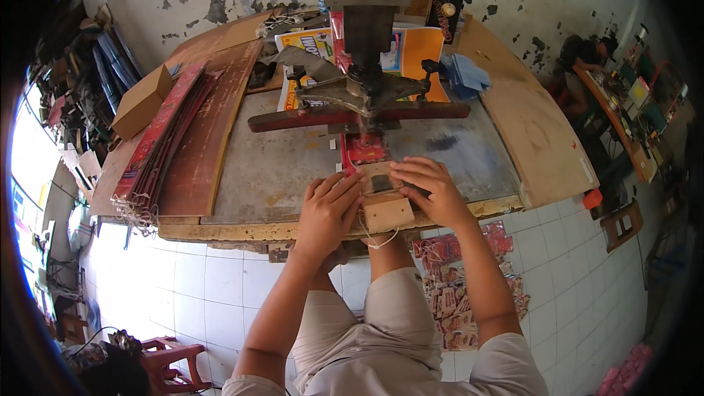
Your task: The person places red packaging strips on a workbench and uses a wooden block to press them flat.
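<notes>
Both my hands are at the table's front edge, at a brown cardboard piece (389,213) with two small holes and a loop of white cord hanging from it. My left hand (331,209) grips its left side, fingers bent over the edge. On the opposite side, my right hand (438,192) has its fingers closed over the cardboard's right edge; the thumb is partly hidden. Between the hands shows a dark rectangular patch (381,184). Just beyond, a red printed piece (364,152) lies under the dark metal press (367,95).
A stack of red flat bags (165,128) with white cords lies at the left, beside a cardboard box (141,103). Blue sheets (466,75) lie behind the press's right arm. Printed bags (458,286) cover the tiled floor at right. A red stool (174,363) stands lower left.
</notes>
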The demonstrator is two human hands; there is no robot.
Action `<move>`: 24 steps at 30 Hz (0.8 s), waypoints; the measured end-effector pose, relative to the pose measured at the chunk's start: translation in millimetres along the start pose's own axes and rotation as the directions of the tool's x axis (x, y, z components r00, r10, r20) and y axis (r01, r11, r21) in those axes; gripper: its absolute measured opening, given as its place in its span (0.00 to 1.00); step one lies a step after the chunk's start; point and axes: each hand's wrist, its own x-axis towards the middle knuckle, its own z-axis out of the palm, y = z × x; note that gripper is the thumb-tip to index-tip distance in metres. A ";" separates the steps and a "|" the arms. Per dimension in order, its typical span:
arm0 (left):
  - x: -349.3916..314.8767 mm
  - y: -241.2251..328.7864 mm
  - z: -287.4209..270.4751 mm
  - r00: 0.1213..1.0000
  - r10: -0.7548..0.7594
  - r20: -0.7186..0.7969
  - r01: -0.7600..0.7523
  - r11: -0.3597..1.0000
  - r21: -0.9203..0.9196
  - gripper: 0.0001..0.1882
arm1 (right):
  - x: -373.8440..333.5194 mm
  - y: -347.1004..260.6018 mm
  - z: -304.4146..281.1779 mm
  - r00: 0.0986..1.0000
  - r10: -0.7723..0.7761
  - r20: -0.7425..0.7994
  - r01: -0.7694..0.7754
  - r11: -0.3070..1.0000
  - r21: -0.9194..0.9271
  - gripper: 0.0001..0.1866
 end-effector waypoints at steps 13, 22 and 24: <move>-1.6 3.4 2.1 0.996 -0.018 -0.085 0.021 0.999 0.029 0.13 | 0.5 -1.4 1.3 1.000 -0.013 -0.004 0.014 1.000 0.026 0.24; -0.3 2.0 3.1 0.995 0.024 -0.100 -0.022 0.999 0.027 0.13 | -1.5 -1.6 -2.0 1.000 -0.024 -0.002 0.024 1.000 0.007 0.26; -1.7 1.3 1.5 0.995 0.013 -0.102 -0.011 1.000 0.022 0.16 | -0.2 -4.3 -3.4 0.996 -0.033 -0.086 0.038 0.998 0.048 0.26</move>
